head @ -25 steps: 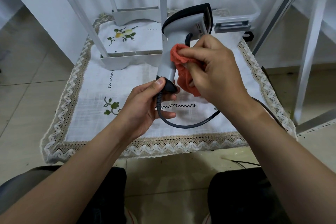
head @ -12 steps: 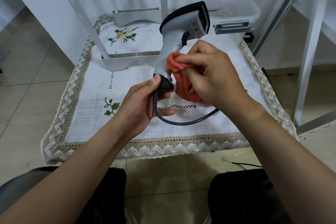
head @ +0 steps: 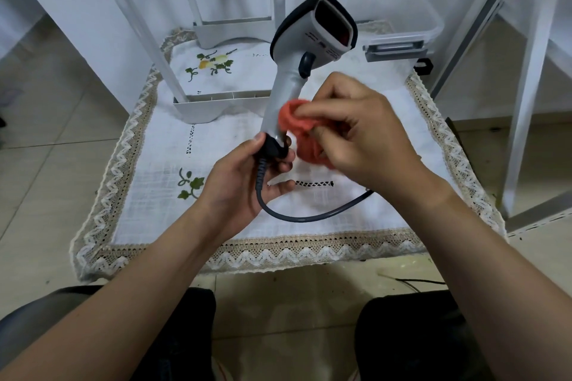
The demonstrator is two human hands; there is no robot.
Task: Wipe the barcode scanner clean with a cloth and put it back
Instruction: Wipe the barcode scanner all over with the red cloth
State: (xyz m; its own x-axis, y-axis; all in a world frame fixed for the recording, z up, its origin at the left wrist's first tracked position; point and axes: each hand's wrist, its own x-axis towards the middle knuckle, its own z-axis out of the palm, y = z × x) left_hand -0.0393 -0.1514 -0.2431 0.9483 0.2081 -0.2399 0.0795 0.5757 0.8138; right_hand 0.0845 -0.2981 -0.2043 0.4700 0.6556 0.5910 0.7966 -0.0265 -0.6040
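A grey and black barcode scanner [head: 305, 49] stands upright above the white embroidered cloth [head: 223, 213], its scan window turned toward me. My left hand [head: 244, 182] grips the black base of its handle, where the dark cable [head: 309, 216] leaves and loops right under my right arm. My right hand [head: 356, 136] is bunched around an orange-red cleaning cloth [head: 294, 124], which presses against the lower right side of the grey handle.
A white plastic stool [head: 201, 102] stands on the back of the embroidered cloth. A clear lidded storage box [head: 399, 28] sits behind the scanner. White metal frame legs [head: 526, 96] rise at the right. Tiled floor and my knees are below.
The red cloth slid down the handle from just under the trigger to near the base. The scanner head rotated so its window now faces me.
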